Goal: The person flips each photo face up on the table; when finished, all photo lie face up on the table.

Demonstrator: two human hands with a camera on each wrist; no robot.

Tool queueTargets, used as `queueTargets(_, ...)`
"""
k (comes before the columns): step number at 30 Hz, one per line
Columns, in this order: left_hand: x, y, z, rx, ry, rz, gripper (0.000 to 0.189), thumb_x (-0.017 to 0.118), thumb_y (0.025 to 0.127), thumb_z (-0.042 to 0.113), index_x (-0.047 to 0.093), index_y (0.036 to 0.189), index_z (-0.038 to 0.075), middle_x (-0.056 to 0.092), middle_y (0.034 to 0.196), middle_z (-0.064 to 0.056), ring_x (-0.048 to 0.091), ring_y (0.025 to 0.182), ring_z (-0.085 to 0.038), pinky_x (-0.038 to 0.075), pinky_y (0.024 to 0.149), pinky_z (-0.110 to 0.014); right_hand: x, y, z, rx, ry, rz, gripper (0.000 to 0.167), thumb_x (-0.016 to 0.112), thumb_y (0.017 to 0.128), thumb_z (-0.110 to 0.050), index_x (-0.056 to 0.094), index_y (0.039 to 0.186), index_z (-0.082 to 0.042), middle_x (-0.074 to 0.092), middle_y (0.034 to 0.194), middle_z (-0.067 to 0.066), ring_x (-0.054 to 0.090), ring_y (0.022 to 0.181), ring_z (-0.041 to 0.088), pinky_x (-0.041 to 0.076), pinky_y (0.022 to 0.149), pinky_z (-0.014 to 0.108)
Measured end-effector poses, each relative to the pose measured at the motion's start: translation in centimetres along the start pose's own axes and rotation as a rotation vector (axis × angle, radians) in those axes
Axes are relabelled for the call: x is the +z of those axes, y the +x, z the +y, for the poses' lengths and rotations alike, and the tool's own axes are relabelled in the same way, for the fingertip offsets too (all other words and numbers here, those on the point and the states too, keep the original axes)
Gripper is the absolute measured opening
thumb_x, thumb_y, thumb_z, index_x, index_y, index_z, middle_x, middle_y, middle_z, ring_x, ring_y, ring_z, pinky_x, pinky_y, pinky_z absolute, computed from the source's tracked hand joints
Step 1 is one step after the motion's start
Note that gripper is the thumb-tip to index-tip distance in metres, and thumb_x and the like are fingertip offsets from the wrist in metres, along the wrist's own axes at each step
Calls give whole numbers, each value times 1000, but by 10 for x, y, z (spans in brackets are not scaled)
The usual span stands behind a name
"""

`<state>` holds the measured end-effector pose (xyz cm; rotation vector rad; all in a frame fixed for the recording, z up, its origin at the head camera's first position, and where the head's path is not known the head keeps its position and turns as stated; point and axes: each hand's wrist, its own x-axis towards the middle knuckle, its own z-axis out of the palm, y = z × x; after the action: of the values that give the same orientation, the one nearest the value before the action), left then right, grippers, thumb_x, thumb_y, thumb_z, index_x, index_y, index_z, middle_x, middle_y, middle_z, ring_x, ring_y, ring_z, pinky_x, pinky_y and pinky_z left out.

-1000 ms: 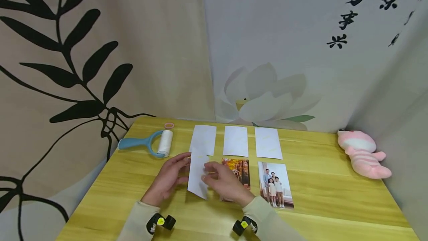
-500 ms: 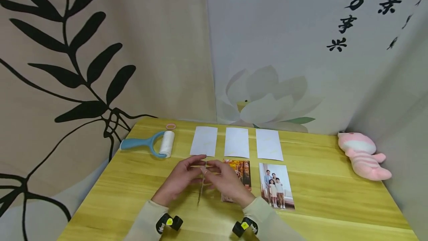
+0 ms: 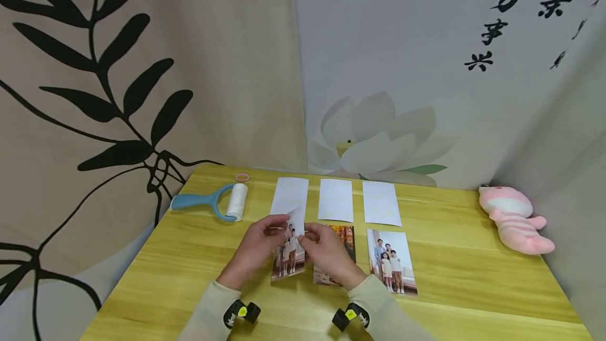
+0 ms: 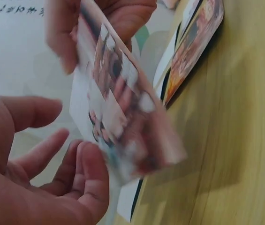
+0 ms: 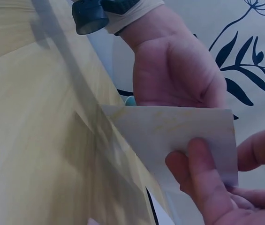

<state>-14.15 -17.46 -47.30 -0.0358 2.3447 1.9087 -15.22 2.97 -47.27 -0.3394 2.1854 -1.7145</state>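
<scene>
A family photo print is held raised and tilted over the table, its picture side turned to the head camera. My right hand pinches it by the right edge; in the right wrist view, fingers lie across the white back of the print. My left hand is at the opposite edge, and in the left wrist view its loosely bent fingers are right beside the print without pinching it. An autumn-coloured photo lies partly hidden under my right hand. Another family photo lies to its right.
Three white cards, the left, middle and right, form a row behind the photos. At the back left lie a blue-handled lint roller and a small pink ring. A pink plush toy lies by the right table edge.
The held print has turned over from its white back, through edge-on, to its picture side. My left hand has shifted slightly right. The other photos and cards have stayed put.
</scene>
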Motion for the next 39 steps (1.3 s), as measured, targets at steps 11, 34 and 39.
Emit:
queueTargets(11, -14, 0, -17, -143, -123, 89, 37, 62, 105, 13, 56, 140, 1, 63, 128, -19, 63, 106, -23, 56, 83, -35, -5, -2, -3, -5, 5, 62, 54, 65, 105, -26, 54, 151, 1, 64, 141, 25, 66, 125, 37, 64, 79, 35)
queueTargets(34, -33, -3, -31, -172, -145, 57, 42, 59, 101, -5, 53, 142, -2, 62, 122, -22, 63, 90, -21, 56, 69, -31, 1, 9, 17, -50, -67, 75, 67, 78, 96, -14, 49, 153, 2, 65, 124, 17, 71, 87, 17, 63, 67, 31)
queueTargets(39, -37, -3, -36, -179, -58, 49, 41, 62, 99, -6, 55, 140, -2, 63, 121, -23, 64, 88, -22, 57, 67, -33, 6, 7, 23, -31, -140, 57, 69, 76, 98, -24, 47, 155, 4, 65, 129, 15, 70, 96, 18, 59, 69, 30)
